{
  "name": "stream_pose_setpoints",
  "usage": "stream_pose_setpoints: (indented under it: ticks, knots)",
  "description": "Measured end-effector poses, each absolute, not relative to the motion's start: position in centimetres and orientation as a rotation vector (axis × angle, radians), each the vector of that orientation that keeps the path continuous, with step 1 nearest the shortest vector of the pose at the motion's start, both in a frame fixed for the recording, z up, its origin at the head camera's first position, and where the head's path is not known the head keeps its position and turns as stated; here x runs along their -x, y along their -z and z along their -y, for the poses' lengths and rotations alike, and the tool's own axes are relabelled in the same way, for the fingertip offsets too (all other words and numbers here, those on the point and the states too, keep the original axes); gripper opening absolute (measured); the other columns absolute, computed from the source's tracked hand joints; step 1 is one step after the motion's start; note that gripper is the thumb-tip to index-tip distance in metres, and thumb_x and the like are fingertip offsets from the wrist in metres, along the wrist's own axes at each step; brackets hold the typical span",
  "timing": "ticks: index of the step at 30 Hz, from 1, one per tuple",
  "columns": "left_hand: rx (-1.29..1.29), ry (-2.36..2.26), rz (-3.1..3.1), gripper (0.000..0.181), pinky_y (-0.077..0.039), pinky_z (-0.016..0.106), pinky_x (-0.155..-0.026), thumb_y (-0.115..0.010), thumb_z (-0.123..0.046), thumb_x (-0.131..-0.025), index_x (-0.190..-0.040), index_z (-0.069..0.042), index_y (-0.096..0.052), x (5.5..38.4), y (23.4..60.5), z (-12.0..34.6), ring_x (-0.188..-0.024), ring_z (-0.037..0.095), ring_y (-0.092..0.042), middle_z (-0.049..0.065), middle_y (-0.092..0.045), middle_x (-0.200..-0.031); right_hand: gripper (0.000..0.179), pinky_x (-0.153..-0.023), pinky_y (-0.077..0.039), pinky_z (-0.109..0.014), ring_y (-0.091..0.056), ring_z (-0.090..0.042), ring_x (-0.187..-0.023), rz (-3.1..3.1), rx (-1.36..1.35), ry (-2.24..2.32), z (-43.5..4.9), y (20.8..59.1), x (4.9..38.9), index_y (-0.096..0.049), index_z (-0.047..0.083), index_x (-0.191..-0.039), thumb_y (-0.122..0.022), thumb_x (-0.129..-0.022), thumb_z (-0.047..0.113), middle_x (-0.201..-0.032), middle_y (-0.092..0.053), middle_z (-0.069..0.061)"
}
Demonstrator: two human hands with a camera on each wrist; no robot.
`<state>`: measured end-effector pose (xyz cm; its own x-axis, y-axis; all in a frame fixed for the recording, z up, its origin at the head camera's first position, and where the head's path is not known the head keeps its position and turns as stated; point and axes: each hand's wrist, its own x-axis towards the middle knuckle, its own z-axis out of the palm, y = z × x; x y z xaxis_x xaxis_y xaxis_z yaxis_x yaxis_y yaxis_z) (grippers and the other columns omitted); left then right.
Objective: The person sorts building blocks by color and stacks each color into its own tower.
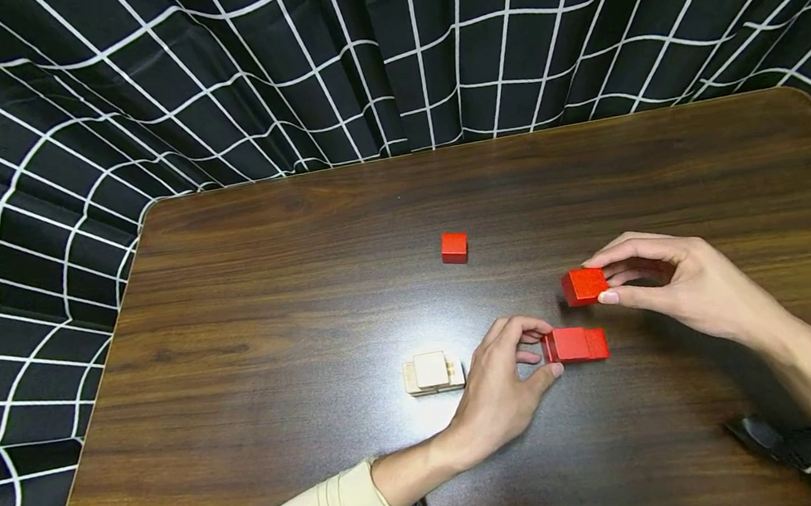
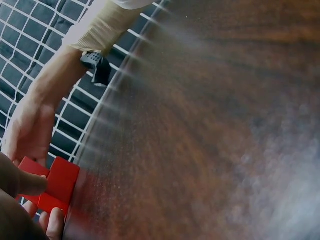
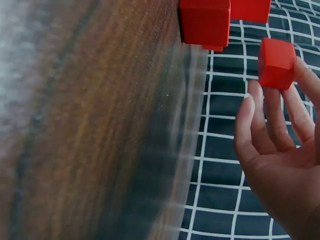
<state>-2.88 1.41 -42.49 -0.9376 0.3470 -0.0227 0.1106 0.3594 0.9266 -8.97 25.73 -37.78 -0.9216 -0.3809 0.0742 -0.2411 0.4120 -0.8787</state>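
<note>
In the head view, my right hand [image 1: 687, 283] pinches a red block [image 1: 585, 287] between thumb and fingers, held up off the table. The right wrist view shows this red block [image 3: 276, 64] at the fingertips. My left hand [image 1: 506, 379] holds the left end of a small group of red blocks [image 1: 570, 345] on the table, thumb on the near side and a finger on the far side. One block of that group sits higher, over the lower ones. In the left wrist view, the thumb lies against the red blocks [image 2: 62, 180].
Another red block [image 1: 454, 248] lies alone farther back on the table [image 1: 268, 302]. A small stack of beige blocks [image 1: 431, 371] stands just left of my left hand. Behind the table's far edge hangs a black cloth [image 1: 324, 62] with a white grid.
</note>
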Motion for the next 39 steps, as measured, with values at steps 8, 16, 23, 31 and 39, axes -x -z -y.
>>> stream_pose_setpoints:
  ticks: [8, 16, 23, 31, 39]
  knots:
    - [-0.422, -1.609, -2.419, 0.039, -0.050, 0.012, -0.087, -0.078, -0.010, -0.086, -0.120, -0.017, -0.060, 2.9, 42.5, -1.5, -0.098, 0.003, -0.061, -0.005, -0.059, -0.117, 0.040, -0.079, -0.056, -0.017, -0.067, -0.013, -0.091, -2.535, 0.580, 1.511, -26.6, 38.3, 7.8, -0.071, 0.010, -0.113, -0.080, -0.077, -0.007, -0.107, -0.068, -0.003]
    - [-0.424, -1.617, -2.411, 0.039, -0.050, 0.012, -0.087, -0.078, -0.009, -0.086, -0.120, -0.016, -0.060, 2.8, 42.5, -1.5, -0.098, 0.003, -0.061, -0.003, -0.059, -0.116, 0.043, -0.079, -0.056, -0.018, -0.067, -0.013, -0.091, -2.503, 0.626, 1.536, -26.9, 38.8, 6.9, -0.071, 0.010, -0.110, -0.082, -0.074, -0.009, -0.105, -0.068, -0.004]
    - [-0.420, -1.615, -2.417, 0.039, -0.050, 0.013, -0.088, -0.077, -0.009, -0.086, -0.120, -0.017, -0.060, 2.8, 42.4, -1.5, -0.100, 0.004, -0.061, -0.005, -0.059, -0.117, 0.042, -0.079, -0.056, -0.018, -0.066, -0.013, -0.090, -2.503, 0.638, 1.505, -26.9, 38.9, 6.4, -0.072, 0.013, -0.109, -0.083, -0.073, -0.007, -0.103, -0.069, -0.002]
    - [-0.415, -1.621, -2.422, 0.039, -0.050, 0.012, -0.088, -0.077, -0.007, -0.086, -0.120, -0.017, -0.060, 2.9, 42.4, -1.5, -0.102, 0.005, -0.060, -0.005, -0.059, -0.117, 0.039, -0.079, -0.055, -0.019, -0.067, -0.014, -0.090, -2.466, 0.647, 1.494, -26.7, 39.0, 6.2, -0.071, 0.016, -0.108, -0.083, -0.075, -0.004, -0.102, -0.069, -0.001]
    - [-0.399, -1.601, -2.424, 0.041, -0.050, 0.013, -0.088, -0.077, -0.005, -0.086, -0.121, -0.017, -0.060, 2.8, 42.3, -1.6, -0.102, 0.004, -0.059, -0.006, -0.059, -0.116, 0.036, -0.079, -0.055, -0.018, -0.066, -0.014, -0.089, -2.451, 0.634, 1.463, -26.6, 39.1, 6.0, -0.071, 0.018, -0.105, -0.084, -0.076, 0.001, -0.102, -0.069, 0.001]
